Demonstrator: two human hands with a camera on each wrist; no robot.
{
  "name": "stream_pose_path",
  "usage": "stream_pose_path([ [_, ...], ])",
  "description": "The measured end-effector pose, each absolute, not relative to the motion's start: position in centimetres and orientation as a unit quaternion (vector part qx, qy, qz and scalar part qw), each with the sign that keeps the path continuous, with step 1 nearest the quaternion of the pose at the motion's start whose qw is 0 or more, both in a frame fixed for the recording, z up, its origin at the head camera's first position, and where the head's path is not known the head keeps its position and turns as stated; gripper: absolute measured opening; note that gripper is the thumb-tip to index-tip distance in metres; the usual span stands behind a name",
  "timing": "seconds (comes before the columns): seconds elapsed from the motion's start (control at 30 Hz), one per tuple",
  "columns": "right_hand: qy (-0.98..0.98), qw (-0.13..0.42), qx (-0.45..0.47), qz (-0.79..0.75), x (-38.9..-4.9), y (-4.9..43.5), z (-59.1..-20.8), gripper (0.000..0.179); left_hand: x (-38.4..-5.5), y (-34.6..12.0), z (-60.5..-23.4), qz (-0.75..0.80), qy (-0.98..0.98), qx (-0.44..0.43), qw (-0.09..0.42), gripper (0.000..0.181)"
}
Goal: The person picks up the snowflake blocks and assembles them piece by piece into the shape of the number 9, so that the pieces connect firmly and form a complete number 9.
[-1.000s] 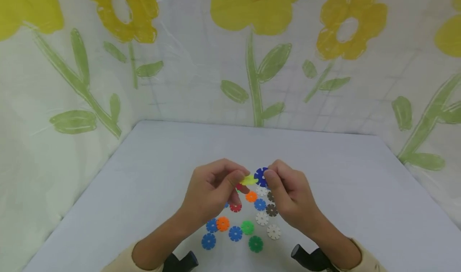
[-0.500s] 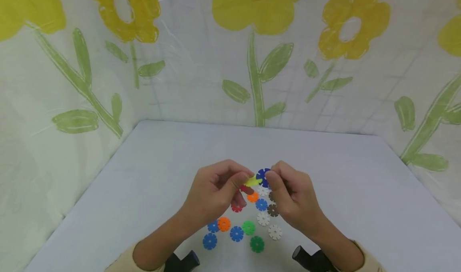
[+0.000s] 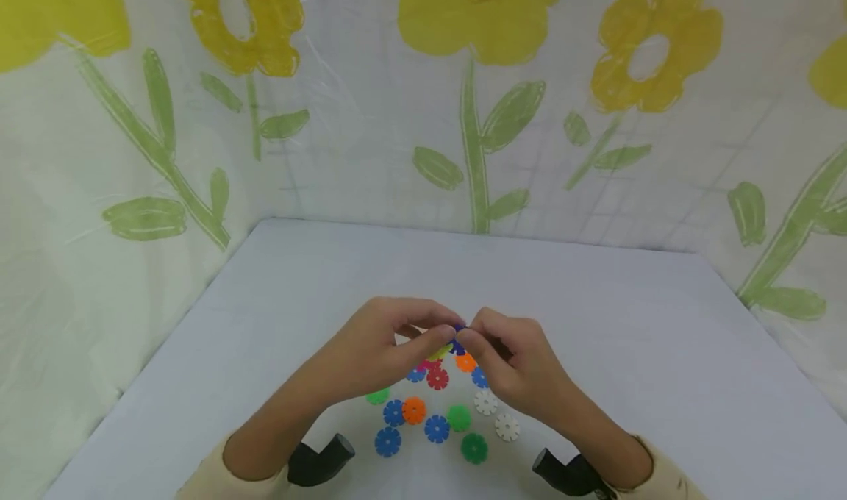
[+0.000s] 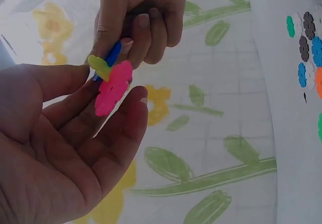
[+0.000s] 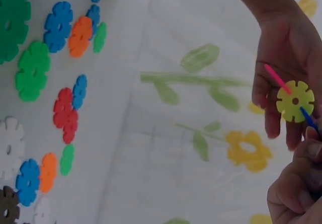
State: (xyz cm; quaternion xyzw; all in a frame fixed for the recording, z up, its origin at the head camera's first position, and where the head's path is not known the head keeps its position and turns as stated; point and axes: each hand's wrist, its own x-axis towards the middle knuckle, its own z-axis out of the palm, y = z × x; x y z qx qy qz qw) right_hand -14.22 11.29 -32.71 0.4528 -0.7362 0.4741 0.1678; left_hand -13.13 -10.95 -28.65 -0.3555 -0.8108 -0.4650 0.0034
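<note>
In the head view my left hand point(image 3: 377, 349) and right hand point(image 3: 526, 356) meet above the table, fingertips close together. My left thumb and fingers pinch a small yellow notched building disc point(image 5: 288, 105). A pink notched disc point(image 4: 113, 90) is slotted into its edge and stands crosswise to it. My right thumb and forefinger pinch a dark blue notched disc point(image 4: 114, 54), which sits at another edge of the yellow disc. Its rim meets the yellow one in the right wrist view; how deeply it is slotted, I cannot tell. Fingers cover much of the blue disc.
Loose notched discs lie on the white table point(image 3: 331, 265) under and in front of the hands, among them a green disc point(image 3: 474, 448), an orange disc point(image 3: 414, 410), a red disc point(image 3: 437, 379) and a white disc point(image 3: 507, 427). A flower-painted curtain point(image 3: 370, 118) hangs behind.
Both hands have drawn together, the right one moving left with the blue disc. The blue disc, earlier plainly visible beside the yellow one, is now mostly covered by fingertips.
</note>
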Motion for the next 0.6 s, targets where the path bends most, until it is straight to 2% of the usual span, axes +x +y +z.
stream_pose_path([
  [0.27, -0.738, 0.118, 0.430, 0.507, -14.4, 11.5, -32.8, 0.020, -13.6, -11.5, -28.9, -0.444, -0.821, -0.358, 0.017, 0.013],
  [0.47, -0.737, 0.103, 0.420, 0.519, -15.3, 11.8, -33.5, 0.021, -13.9, -12.1, -28.7, -0.423, -0.836, -0.350, 0.018, 0.011],
  [0.53, -0.748, 0.069, 0.407, 0.520, -16.0, 11.8, -34.0, 0.020, -14.1, -12.6, -28.4, -0.417, -0.842, -0.340, 0.020, 0.011],
  [0.6, -0.766, 0.008, 0.392, 0.509, -16.6, 11.6, -34.6, 0.016, -14.2, -13.4, -28.1, -0.415, -0.848, -0.329, 0.021, 0.010],
])
